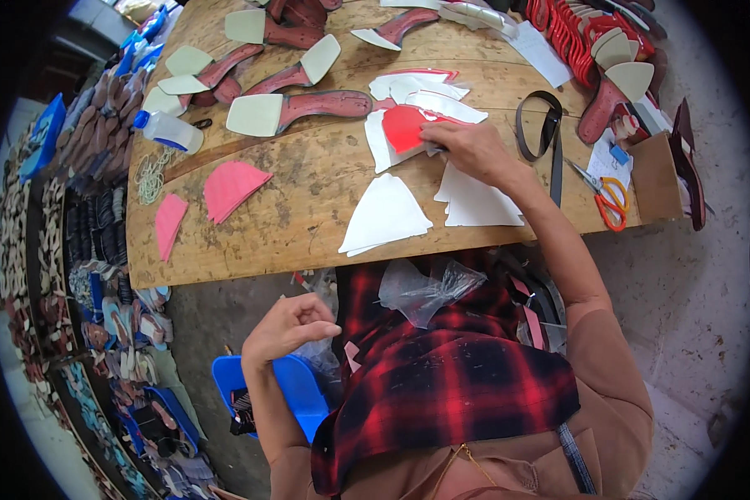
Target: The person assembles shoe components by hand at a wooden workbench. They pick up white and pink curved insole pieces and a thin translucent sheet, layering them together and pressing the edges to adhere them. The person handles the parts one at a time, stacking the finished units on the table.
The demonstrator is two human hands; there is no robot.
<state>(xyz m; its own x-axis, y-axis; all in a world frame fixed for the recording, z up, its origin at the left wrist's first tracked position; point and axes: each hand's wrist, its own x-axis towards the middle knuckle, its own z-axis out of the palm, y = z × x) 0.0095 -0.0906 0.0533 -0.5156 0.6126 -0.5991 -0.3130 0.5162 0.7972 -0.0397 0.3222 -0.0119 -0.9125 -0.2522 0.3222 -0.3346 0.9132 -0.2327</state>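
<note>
My right hand pinches a red cut piece with a rounded edge. Beneath that piece lies a loose pile of white cut pieces, some with red showing at their edges. Nearer to me on the table are a fanned white stack and another white stack under my right wrist. My left hand hangs in front of the table edge, left of my lap, fingers loosely curled and thumb apart, with nothing visible in it. Pink cut pieces rest on the left of the table.
Reddish shoe lasts with cream pads lie across the wooden table's far side. A capped bottle stands left. Orange-handled scissors, a black strap and a cardboard box are right. A blue stool is below; clear plastic covers my lap.
</note>
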